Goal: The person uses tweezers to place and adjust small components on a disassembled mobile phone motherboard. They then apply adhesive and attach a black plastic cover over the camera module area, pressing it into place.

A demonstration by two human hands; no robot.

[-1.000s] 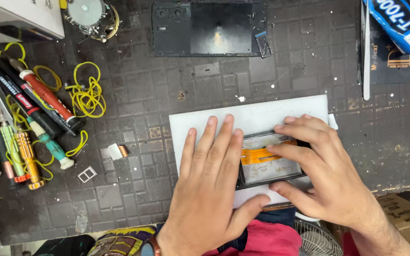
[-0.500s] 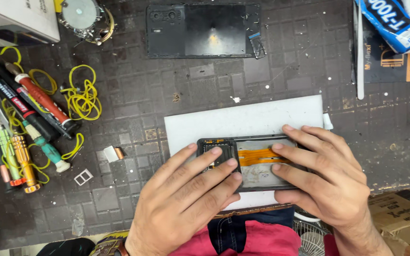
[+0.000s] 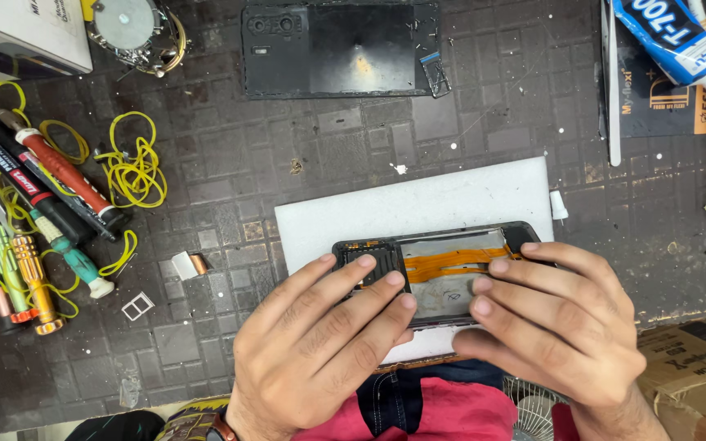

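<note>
One opened phone (image 3: 443, 273), low centre of the frame, on one white pad (image 3: 418, 204) to protect it from the dark worktop (image 3: 288, 163). Left hand (image 3: 320, 343) and right hand (image 3: 553, 322), both flat with fingers spread, pressing it down, not gripping. One back cover (image 3: 337, 49) lying at top centre.

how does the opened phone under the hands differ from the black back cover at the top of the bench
The opened phone lies on the white pad under both hands, its insides and an orange flex cable exposed; the black back cover lies untouched on the bare dark mat, with no cable showing. Both are dark, rectangular and lie flat lengthwise.
</note>
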